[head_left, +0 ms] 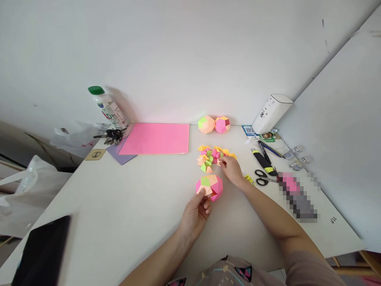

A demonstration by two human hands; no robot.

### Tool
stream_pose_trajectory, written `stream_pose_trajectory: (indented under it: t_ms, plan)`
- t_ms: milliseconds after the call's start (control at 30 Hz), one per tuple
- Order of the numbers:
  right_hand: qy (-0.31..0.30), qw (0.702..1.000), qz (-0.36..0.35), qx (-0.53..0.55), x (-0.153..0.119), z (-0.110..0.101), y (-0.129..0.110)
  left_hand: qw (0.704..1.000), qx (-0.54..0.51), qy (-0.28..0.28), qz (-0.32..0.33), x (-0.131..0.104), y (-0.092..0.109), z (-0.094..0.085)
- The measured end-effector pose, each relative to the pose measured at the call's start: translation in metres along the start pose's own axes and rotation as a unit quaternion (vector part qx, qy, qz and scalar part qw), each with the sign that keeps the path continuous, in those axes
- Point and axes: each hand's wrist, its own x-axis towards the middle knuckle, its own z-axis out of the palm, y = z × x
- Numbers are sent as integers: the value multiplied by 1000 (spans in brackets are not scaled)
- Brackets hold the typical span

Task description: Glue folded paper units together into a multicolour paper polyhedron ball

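Note:
A partly assembled folded-paper ball (216, 184) in pink, peach and green is held between the thumb and fingers of my left hand (195, 214). An opening shows at its lower right side. Just beyond it lies a pile of small folded paper pieces (205, 159) in green, pink, peach and orange. My right hand (231, 169) is at the right edge of this pile, its fingertips pinched at a peach piece (219, 161). Against the wall sit two finished-looking paper balls, one peach and green (206, 124), the other mostly pink (222, 124).
Left: a pink sheet (159, 138), keys (113, 135), a bottle (110, 109), a black tablet (43, 252) and a plastic bag (28, 194). Right: scissors (262, 177), a cutter (263, 161), pens (272, 149), small glass jars (297, 163) and a white box (271, 114).

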Motion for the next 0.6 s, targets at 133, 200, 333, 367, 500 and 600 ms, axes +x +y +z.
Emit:
stream_pose_trajectory:
  t_ms: [133, 200, 333, 367, 500, 600]
  plan:
    - [20, 991, 40, 128, -14, -16, -2, 1000, -12, 4, -2, 1, 0, -1]
    - [20, 980, 52, 193, -30, -28, -5, 1000, -23, 5, -3, 2, 0, -2]
    - [-8, 950, 82, 302, -74, -45, -16, 999, -40, -2, -20, 1, 0, -1]
    - [-28, 911, 116, 394, -84, -46, -19, 999, -41, -6, -27, 0, 0, -1]
    - [-97, 818, 188, 535, -115, -41, -36, 998, -35, -32, -43, -4, -1, 1]
    - [-88, 835, 171, 516, -126, -33, -45, 997, -26, -48, -45, -6, -2, 1]
